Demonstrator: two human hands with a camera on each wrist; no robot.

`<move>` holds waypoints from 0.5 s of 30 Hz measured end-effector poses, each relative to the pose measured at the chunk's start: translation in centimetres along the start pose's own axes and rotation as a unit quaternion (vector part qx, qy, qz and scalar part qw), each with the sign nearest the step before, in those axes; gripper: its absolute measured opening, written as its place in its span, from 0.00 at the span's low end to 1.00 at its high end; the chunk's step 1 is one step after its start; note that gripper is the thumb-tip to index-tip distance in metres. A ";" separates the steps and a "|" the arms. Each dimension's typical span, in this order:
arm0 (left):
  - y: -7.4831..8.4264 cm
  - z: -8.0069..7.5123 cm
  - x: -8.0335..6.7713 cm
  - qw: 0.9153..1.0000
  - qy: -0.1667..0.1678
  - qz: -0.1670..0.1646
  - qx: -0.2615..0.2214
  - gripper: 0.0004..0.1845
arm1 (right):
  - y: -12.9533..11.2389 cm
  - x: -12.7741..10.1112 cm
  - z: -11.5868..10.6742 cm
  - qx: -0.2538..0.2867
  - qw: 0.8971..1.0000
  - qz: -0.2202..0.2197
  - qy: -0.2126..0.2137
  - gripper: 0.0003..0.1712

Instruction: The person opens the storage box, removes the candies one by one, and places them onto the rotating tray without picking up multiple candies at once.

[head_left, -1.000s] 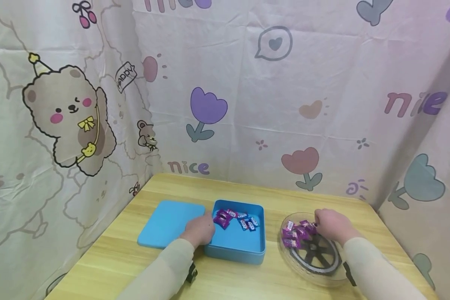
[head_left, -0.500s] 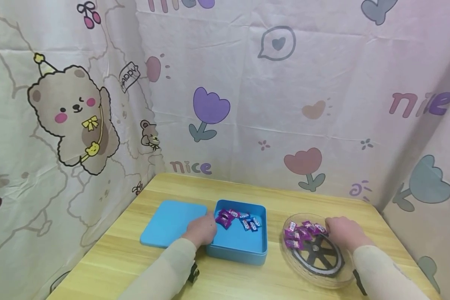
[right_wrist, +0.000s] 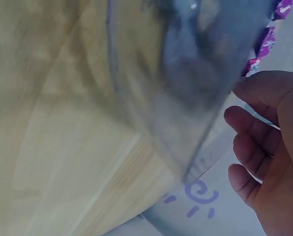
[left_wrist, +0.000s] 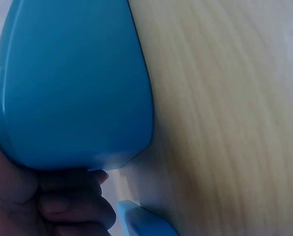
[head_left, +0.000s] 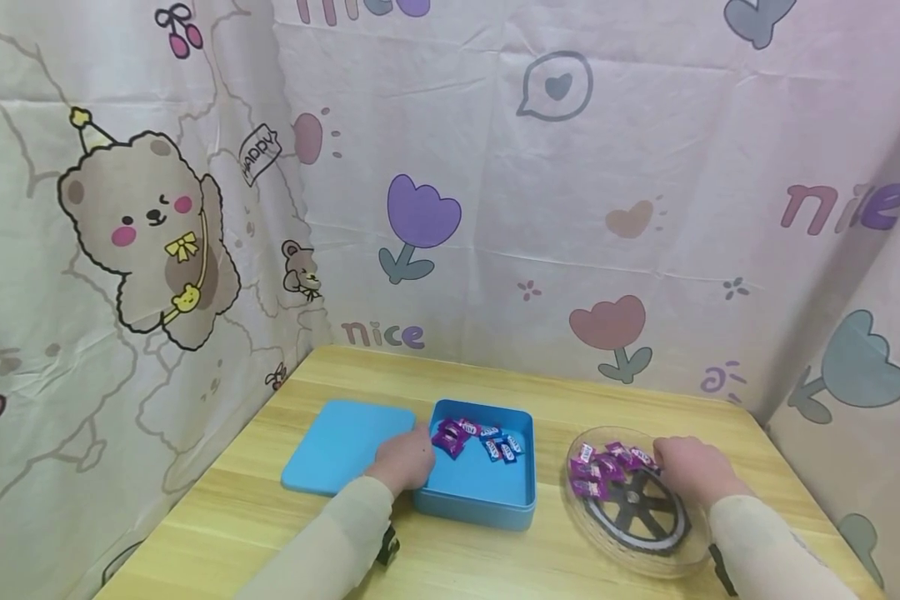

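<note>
**Both hands at the containers, sweets in each**

I'm looking down at my left hand (head_left: 403, 460), which rests against the left wall of the open blue rectangular plastic box (head_left: 480, 483). The left wrist view shows its fingers (left_wrist: 75, 204) curled under the box's rounded corner, so it grips that edge. Just past the fingertips, inside the box, lie the purple and blue wrapped sweets (head_left: 476, 437), bunched along the far side; their white print is too small for me to read. The box's long axis runs away from me, toward the curtain. Immediately left of this hand lies the flat blue plastic lid (head_left: 341, 446), touching or nearly touching the box.

My right hand (head_left: 688, 468) sits at the far right rim of the round clear plastic dish with a black spoked wheel pattern (head_left: 648, 546). From the right wrist view its fingers (right_wrist: 249, 142) are loosely bent and slightly apart beside the rim, gripping nothing I can see. Just left of that hand, in the dish, is a cluster of purple wrapped sweets (head_left: 603, 471), lettering unreadable.

Everything stands on the pale wooden table (head_left: 270, 500). Beyond both hands, the cartoon-printed fabric curtain (head_left: 495, 167) reads "nice" and, by the bear, "HAPPY".
</note>
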State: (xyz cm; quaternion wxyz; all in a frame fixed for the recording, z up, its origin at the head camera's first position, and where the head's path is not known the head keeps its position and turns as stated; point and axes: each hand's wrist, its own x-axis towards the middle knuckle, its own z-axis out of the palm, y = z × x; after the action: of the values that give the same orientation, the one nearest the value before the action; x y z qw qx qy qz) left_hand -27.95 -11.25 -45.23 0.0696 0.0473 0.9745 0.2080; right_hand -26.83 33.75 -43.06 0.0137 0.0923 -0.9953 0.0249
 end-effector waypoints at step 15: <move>0.2 -0.2 -0.1 1.000 -0.004 0.000 0.006 0.29 | -7.8 1.2 -1.9 0.039 0.996 -0.072 0.048 0.07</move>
State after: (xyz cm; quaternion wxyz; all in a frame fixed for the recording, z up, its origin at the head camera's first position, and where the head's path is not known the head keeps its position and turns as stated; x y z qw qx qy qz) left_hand -27.84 -11.17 -44.98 0.0730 0.0482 0.9755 0.2019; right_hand -26.51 26.00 -40.80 0.0591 0.1628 -0.9826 0.0668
